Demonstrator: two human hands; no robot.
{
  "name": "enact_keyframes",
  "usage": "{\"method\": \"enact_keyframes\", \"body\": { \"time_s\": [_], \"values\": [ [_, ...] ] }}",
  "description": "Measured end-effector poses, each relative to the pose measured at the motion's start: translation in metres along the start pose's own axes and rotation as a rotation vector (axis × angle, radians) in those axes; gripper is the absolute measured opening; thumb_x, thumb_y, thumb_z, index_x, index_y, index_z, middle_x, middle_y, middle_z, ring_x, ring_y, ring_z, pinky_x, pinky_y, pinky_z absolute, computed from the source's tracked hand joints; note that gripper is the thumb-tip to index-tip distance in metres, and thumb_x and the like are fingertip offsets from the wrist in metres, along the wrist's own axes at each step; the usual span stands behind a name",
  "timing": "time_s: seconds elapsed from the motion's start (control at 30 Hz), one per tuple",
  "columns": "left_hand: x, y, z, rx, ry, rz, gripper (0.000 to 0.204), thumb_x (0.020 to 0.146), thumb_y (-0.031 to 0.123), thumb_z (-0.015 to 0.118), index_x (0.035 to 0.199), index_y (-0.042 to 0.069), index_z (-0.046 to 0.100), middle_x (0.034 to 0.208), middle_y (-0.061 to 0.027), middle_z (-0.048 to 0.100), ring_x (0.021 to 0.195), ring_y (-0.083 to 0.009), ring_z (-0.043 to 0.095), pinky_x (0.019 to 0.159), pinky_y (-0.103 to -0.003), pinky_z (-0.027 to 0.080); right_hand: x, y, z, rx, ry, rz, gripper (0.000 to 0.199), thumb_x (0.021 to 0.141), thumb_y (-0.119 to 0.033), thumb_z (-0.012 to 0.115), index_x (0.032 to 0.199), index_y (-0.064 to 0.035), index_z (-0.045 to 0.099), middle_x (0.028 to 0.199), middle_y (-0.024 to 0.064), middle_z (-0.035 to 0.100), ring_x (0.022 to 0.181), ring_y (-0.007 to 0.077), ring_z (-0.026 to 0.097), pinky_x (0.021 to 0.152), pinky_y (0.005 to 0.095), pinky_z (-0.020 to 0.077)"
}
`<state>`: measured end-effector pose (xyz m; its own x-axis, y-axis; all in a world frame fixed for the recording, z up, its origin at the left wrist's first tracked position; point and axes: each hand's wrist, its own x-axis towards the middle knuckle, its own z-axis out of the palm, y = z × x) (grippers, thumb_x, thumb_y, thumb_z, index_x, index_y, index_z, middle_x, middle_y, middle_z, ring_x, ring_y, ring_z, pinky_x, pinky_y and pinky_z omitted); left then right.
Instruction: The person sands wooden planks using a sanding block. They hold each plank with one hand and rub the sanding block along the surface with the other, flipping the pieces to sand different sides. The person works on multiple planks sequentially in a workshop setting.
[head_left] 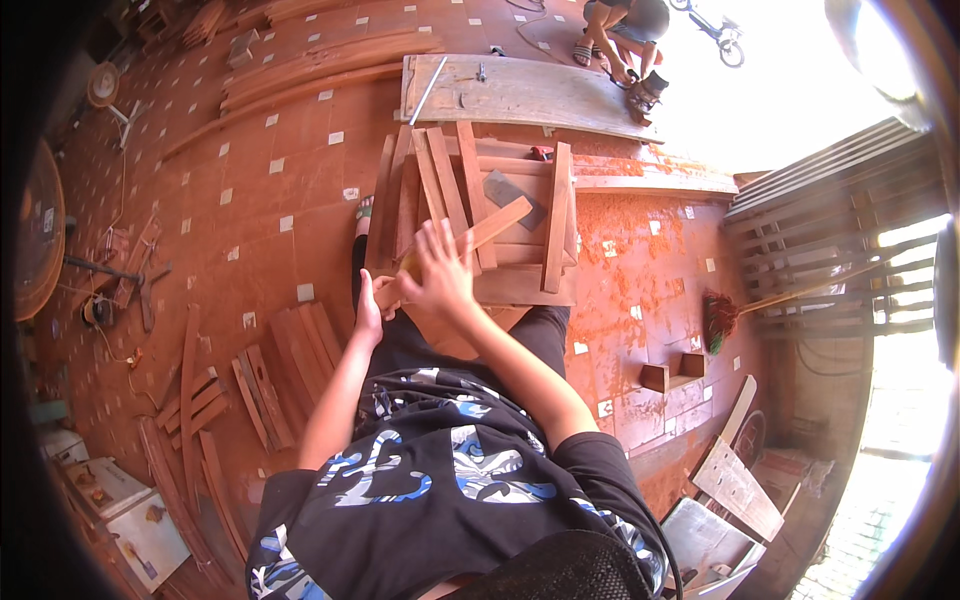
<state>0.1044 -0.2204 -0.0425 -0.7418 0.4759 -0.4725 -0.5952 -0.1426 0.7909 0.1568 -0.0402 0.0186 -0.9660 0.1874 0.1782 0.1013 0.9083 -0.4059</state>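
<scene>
My left hand (370,308) is closed around the near end of a reddish wooden slat (503,220), which slants away to the right above my lap. Over the middle of that slat lies my right hand (440,272), its fingers stretched out and apart. A small yellowish patch shows at the edge of the right palm; what it is I cannot make out. Just beyond both hands stands a low wooden work stand (530,287). Several loose slats (440,178) rest on it, along with a dark grey flat sheet (520,200) partly covered by the held slat.
A person (625,35) crouches at the far right, hands on a tool (647,92) at a long board (540,90). Long planks (320,70) lie at the far left, with more cut pieces (300,345) nearby on the left. A broom (722,315) and wooden block (672,374) are right.
</scene>
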Motion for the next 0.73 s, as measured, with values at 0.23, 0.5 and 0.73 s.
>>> {"method": "enact_keyframes", "body": {
  "time_s": [0.23,0.5,0.73],
  "values": [
    [0.000,-0.002,0.004,0.085,-0.049,0.093,0.038,0.103,0.042,0.044,0.102,0.008,0.062,0.072,0.0007,0.054,0.052,-0.0070,0.046,0.043,-0.023,0.028,0.017,0.073,-0.015,-0.141,0.196,0.280,0.082,0.092,-0.053,0.058,0.153,0.0009,0.043,0.164,0.0168,0.036,0.157,0.0396,0.017,0.123,0.0663,0.0024],
    [0.004,-0.007,0.001,-0.075,0.091,0.041,0.049,0.103,0.056,0.046,0.107,0.010,0.064,0.077,-0.0009,0.060,0.051,-0.0104,0.048,0.046,-0.024,0.032,-0.015,-0.009,0.012,0.083,0.067,-0.137,0.086,0.087,-0.049,0.060,0.152,0.0054,0.043,0.164,0.0231,0.034,0.157,0.0387,0.019,0.128,0.0546,0.0096],
    [0.027,-0.027,-0.030,-0.054,0.059,-0.024,0.063,0.100,0.064,0.049,0.126,0.008,0.065,0.121,-0.0038,0.065,0.092,-0.0125,0.066,0.079,-0.027,0.047,-0.006,-0.008,0.021,0.067,0.041,-0.109,0.097,0.086,-0.052,0.062,0.157,0.0073,0.031,0.167,0.0211,0.028,0.159,0.0342,0.017,0.129,0.0490,0.0078]
  ]
}}
